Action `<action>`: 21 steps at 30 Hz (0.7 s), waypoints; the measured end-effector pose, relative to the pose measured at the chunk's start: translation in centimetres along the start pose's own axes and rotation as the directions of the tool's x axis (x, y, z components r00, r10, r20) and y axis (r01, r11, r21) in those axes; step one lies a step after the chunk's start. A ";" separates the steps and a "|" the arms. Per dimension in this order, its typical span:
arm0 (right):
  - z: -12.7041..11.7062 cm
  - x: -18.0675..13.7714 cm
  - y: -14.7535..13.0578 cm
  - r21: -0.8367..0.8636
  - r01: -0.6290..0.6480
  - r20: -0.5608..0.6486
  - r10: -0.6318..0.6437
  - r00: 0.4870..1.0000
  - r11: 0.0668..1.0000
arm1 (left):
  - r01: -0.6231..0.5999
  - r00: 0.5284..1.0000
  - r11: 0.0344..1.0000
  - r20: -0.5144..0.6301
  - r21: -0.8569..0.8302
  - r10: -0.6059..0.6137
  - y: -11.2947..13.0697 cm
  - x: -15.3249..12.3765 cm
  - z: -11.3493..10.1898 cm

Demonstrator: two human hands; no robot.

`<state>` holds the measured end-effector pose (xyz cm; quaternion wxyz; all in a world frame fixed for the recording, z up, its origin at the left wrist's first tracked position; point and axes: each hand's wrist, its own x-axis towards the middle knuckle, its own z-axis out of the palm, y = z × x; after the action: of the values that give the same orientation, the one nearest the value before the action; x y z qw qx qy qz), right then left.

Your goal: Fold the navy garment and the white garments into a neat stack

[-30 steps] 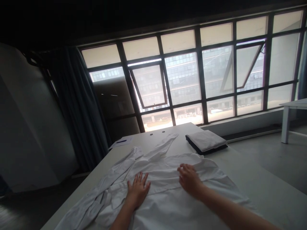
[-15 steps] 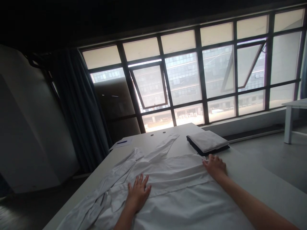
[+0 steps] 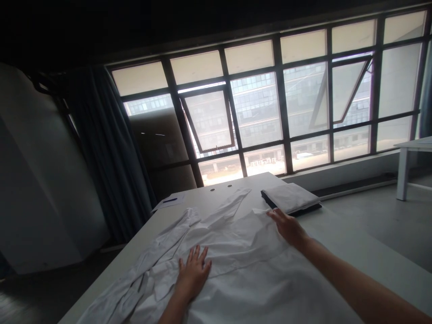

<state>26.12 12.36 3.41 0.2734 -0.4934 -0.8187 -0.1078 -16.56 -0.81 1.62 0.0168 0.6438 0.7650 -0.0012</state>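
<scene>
A white long-sleeved coat (image 3: pixel 243 256) lies spread and wrinkled over the white table (image 3: pixel 351 252). On its middle-left part my left hand (image 3: pixel 194 272) rests flat, fingers spread. My right hand (image 3: pixel 288 227) pinches the coat's far right edge and holds it a little raised, so the cloth slopes down from the fingertips. One sleeve (image 3: pixel 227 209) stretches toward the far end of the table. Bunched folds (image 3: pixel 145 274) run along the left side. The near end of the coat passes out of view at the bottom.
Just beyond my right hand sits a folded stack of white and dark cloth (image 3: pixel 290 198). A paper (image 3: pixel 173 202) with a pen (image 3: pixel 169 200) is at the table's far left corner. Behind are windows and a blue curtain (image 3: pixel 111 148); another white table (image 3: pixel 415 146) stands right.
My right hand has moved left and away from me, lifting the coat's right edge with it. The left hand has stayed in place on the cloth.
</scene>
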 end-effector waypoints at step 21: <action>3.7 -7.0 -4.3 0.119 -0.046 0.364 0.000 0.932 0.992 | -0.046 0.979 0.999 -0.196 0.000 0.045 3.2 3.8 -1.2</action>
<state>23.66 6.64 -3.16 0.1491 -0.4962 -0.8544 0.0399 -14.03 3.50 2.78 -0.0573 0.6580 0.7480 0.0644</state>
